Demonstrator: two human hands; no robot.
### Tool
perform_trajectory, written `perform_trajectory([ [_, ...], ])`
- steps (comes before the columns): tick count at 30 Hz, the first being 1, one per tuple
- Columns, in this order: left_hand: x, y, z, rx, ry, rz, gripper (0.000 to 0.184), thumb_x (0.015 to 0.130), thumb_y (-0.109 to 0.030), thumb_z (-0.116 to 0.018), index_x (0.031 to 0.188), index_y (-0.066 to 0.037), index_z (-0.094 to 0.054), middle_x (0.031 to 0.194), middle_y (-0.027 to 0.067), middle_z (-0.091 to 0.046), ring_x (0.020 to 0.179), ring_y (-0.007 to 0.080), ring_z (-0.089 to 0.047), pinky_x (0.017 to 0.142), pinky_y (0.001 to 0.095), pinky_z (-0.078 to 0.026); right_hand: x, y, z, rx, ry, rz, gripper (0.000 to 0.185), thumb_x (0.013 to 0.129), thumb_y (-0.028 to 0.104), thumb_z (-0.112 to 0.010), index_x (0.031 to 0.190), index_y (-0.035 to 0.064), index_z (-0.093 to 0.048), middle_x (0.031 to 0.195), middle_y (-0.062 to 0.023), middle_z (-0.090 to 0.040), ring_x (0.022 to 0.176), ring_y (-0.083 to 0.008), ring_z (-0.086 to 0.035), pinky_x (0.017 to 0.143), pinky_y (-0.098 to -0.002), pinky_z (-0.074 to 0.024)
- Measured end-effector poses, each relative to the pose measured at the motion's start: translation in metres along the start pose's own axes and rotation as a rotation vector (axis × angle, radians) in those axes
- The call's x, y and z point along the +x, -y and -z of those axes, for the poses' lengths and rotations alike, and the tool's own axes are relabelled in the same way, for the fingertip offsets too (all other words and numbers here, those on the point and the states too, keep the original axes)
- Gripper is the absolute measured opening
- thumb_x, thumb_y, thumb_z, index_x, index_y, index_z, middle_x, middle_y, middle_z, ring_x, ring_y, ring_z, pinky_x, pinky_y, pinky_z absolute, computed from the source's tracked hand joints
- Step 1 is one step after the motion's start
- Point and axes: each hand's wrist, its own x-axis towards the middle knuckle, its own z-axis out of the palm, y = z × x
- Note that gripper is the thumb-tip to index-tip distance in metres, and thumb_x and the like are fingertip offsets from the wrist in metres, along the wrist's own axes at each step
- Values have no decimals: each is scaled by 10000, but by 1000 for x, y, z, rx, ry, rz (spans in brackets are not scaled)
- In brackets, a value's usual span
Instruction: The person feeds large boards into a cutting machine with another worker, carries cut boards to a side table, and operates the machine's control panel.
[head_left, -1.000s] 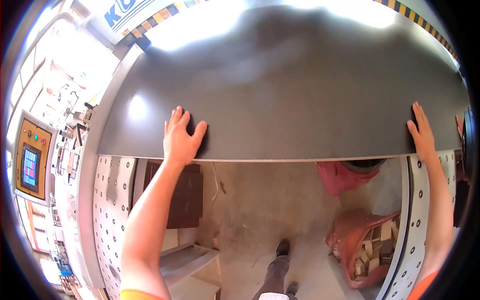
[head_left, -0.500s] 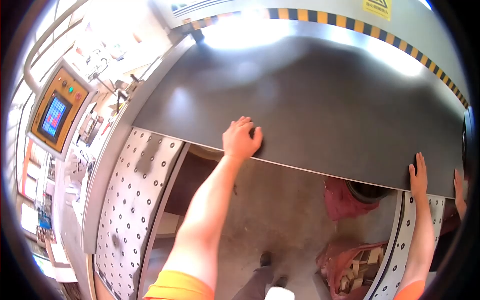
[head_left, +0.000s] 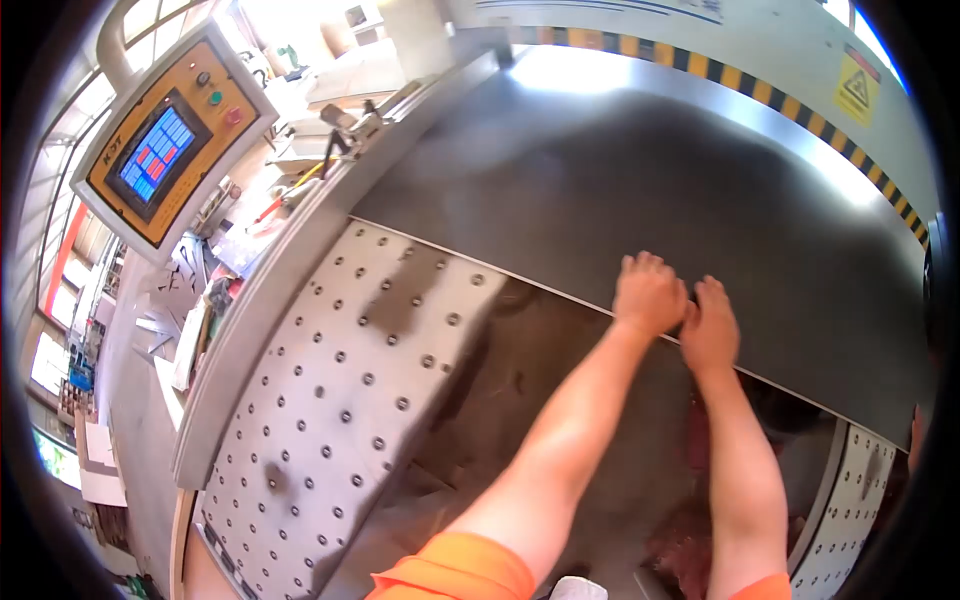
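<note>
A large dark grey board [head_left: 600,180] with a thin pale front edge lies across the machine table. My left hand [head_left: 648,297] rests palm down on its front margin, fingers stretched forward. Right beside it, almost touching, my right hand [head_left: 710,328] lies on the same margin with its fingers extended over the surface. Neither hand is wrapped around anything. At the far right, a sliver of another person's hand [head_left: 915,437] shows by the board's edge.
Perforated metal tables [head_left: 350,400] support the board left and right, with a gap between them. A control panel [head_left: 160,150] hangs at upper left. Behind the board stands the machine's beam with a black-and-yellow stripe [head_left: 730,78] and a warning label [head_left: 857,86]. A metal rail [head_left: 270,350] runs along the left.
My hands have come together from far apart on the board's front edge. The camera view has shifted, bringing the control panel closer. The other person's hand shows less.
</note>
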Motion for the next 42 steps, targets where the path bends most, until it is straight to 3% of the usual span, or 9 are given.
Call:
perform_trajectory([
  [5, 3, 62, 52, -251, 133, -148, 189, 800, -206, -667, 902, -47, -678, 823, 154, -673, 873, 341, -666, 836, 442, -532, 3, -3, 0, 8, 20, 27, 391, 944, 117, -549, 1302, -32, -595, 1452, -189, -524, 1383, -357, -452, 1148, -429, -366],
  [7, 27, 126, 127, -176, -124, -304, 116, 741, -169, -673, 759, -67, -621, 738, 141, -650, 775, 342, -663, 704, 453, -552, 4, -5, -1, 9, 12, 34, 389, 949, 116, -541, 1305, -32, -592, 1461, -182, -517, 1388, -356, -446, 1148, -426, -364],
  [13, 81, 360, 413, 520, -411, -137, 228, 726, -133, -715, 933, -36, -717, 955, 163, -715, 921, 337, -681, 830, 423, -553, 4, 4, 5, 1, 53, -3, 394, 954, 121, -529, 1318, -25, -572, 1486, -169, -490, 1413, -362, -407, 1162, -436, -339],
  [19, 71, 412, 548, 1055, -290, 221, 463, 811, -266, -683, 1243, -104, -637, 1341, 57, -611, 1213, 272, -532, 1010, 421, -460, 3, -1, 0, 6, 31, 14, 398, 940, 119, -545, 1313, -19, -566, 1481, -171, -492, 1405, -379, -410, 1158, -443, -345],
  [25, 103, 397, 553, 1159, -106, 358, 377, 865, -306, -617, 1177, -98, -667, 1468, 81, -521, 1232, 308, -534, 1002, 464, -474, 2, 5, 4, 13, 6, 18, 399, 908, 105, -580, 1294, 5, -579, 1479, -162, -493, 1392, -366, -431, 1150, -446, -363],
  [30, 134, 395, 543, 1006, -335, 522, 409, 884, -340, -557, 1111, -28, -692, 1188, 151, -683, 1140, 357, -579, 967, 448, -485, 6, 7, 7, 8, 5, 3, 397, 899, 121, -591, 1282, 14, -589, 1468, -154, -504, 1389, -361, -435, 1147, -440, -369],
  [34, 115, 377, 476, 916, -470, 25, 280, 794, -180, -641, 1025, -24, -665, 1018, 144, -676, 1079, 350, -588, 925, 469, -477, 6, 12, 13, 21, 4, -14, 404, 892, 132, -597, 1278, 13, -596, 1462, -162, -508, 1387, -361, -436, 1148, -439, -372],
  [36, 82, 347, 411, 424, -357, -186, 268, 738, -82, -663, 1001, -32, -647, 1017, 157, -652, 1049, 348, -589, 907, 478, -468, 5, 14, 14, 38, -1, -24, 405, 890, 137, -601, 1275, 14, -599, 1457, -169, -511, 1387, -363, -435, 1149, -440, -372],
  [42, -88, 218, 268, 19, 508, -653, 229, 734, -123, -682, 956, -70, -665, 1005, 105, -673, 864, 301, -645, 724, 429, -529, 2, 8, 13, 31, -9, -3, 408, 883, 146, -612, 1266, 6, -599, 1443, -180, -522, 1376, -368, -446, 1151, -441, -372],
])
